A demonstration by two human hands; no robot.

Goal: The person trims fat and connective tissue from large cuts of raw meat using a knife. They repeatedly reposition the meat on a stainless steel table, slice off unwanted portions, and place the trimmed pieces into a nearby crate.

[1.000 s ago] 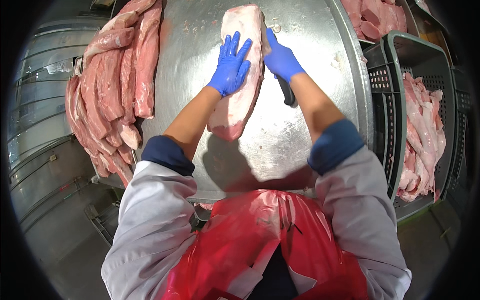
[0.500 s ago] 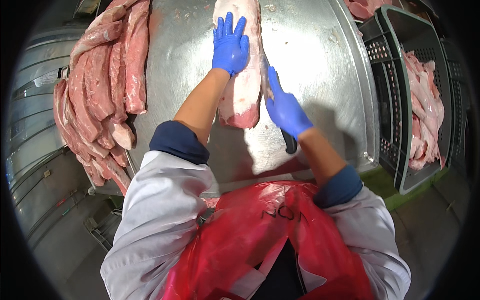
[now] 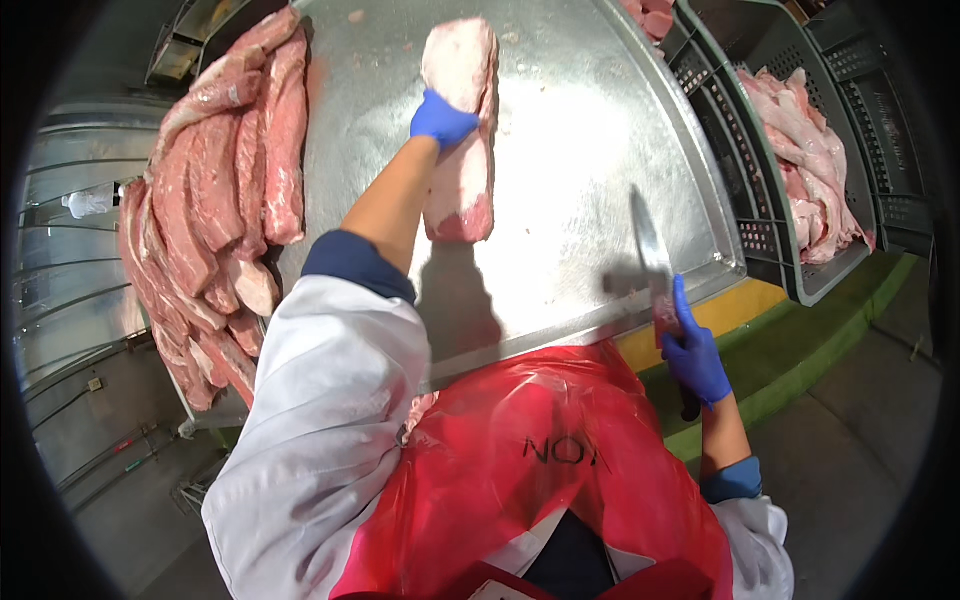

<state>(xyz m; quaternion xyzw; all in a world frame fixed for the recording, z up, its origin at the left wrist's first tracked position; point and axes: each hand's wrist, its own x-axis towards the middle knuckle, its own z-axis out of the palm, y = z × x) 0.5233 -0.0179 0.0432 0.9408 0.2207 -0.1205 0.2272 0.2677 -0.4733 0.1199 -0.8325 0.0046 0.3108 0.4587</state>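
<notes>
1. The left hand point(image 3: 442, 118), in a blue glove, lies at the upper middle of the frame, its fingers curled over the left edge of a long slab of pale meat point(image 3: 462, 130) and gripping it.
2. That slab lies lengthwise on the steel worktop point(image 3: 580, 180), its cut red end pointing toward the person.
3. The right hand point(image 3: 695, 355), also in a blue glove, sits at the lower right of the frame, clamped around the handle of a knife point(image 3: 648, 255) with the forefinger stretched along it.
4. The knife's blade points up the frame, over the worktop's near right edge, well apart from the slab.
5. At the left of the frame, a heap of red meat strips point(image 3: 215, 200) hangs over the worktop's edge.
6. At the upper right, dark plastic crates point(image 3: 760, 190) stand beside the worktop, one holding pale meat pieces point(image 3: 815, 150).
</notes>
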